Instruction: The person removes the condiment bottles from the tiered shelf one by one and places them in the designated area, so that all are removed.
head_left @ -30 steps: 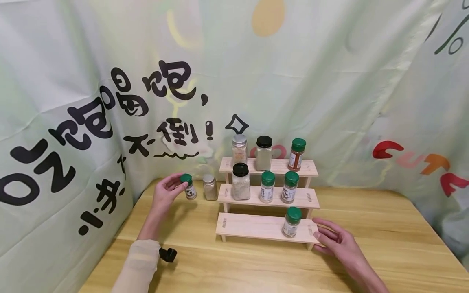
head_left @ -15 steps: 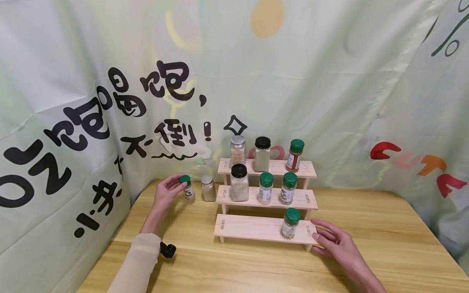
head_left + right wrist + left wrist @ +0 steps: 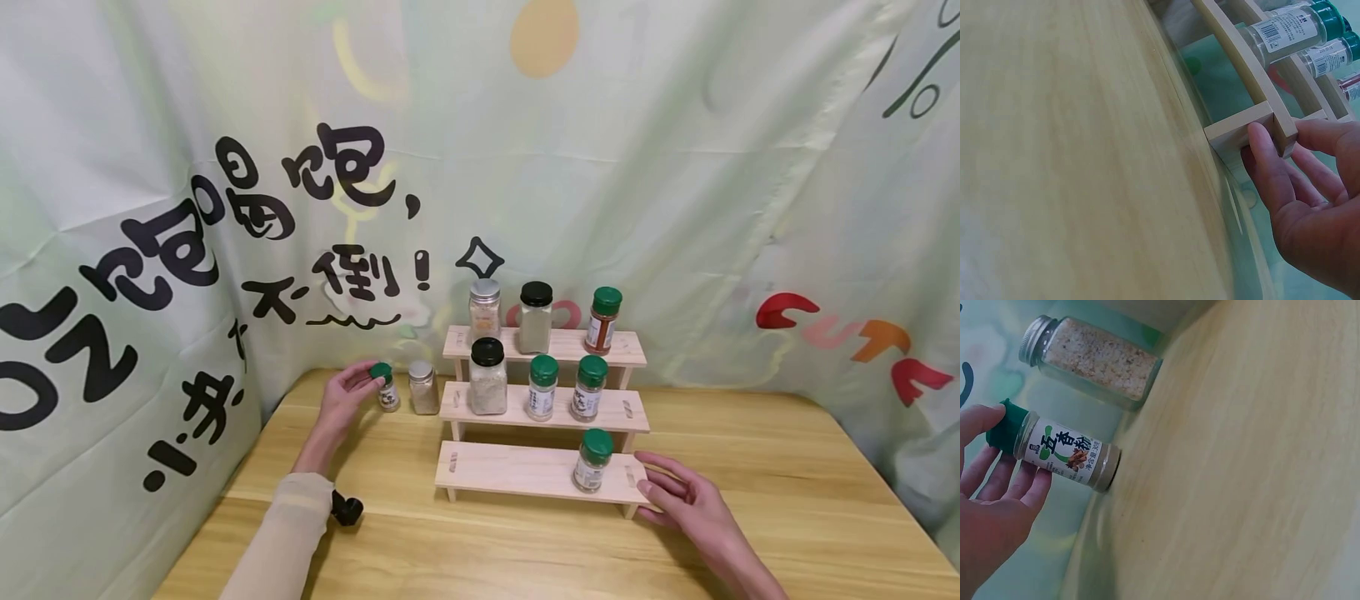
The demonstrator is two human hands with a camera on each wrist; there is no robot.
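My left hand (image 3: 348, 396) holds a small spice jar (image 3: 1063, 450) by its green cap, thumb on one side and fingers on the other. The jar has a white label and looks upright at the table's back left; its base is at or very near the tabletop. Just right of it stands a silver-capped jar (image 3: 423, 390) of coarse pinkish grains. With thumb and fingers, my right hand (image 3: 693, 504) grips the right end of the lowest step of a three-step wooden rack (image 3: 517, 467). One green-capped jar (image 3: 592, 462) stands on that step, towards its right end.
On the middle step are a large black-capped jar (image 3: 488, 379) and two green-capped jars (image 3: 542, 390). The top step bears a silver-capped jar (image 3: 484, 312), a black-capped jar (image 3: 536, 321) and a red-filled jar (image 3: 602, 325). A printed curtain (image 3: 637, 167) hangs behind the wooden table (image 3: 465, 554).
The head view has shifted slightly. My left hand and its spice jar have moved a little to the right, closer to the silver-capped jar. My right hand keeps its place on the rack.
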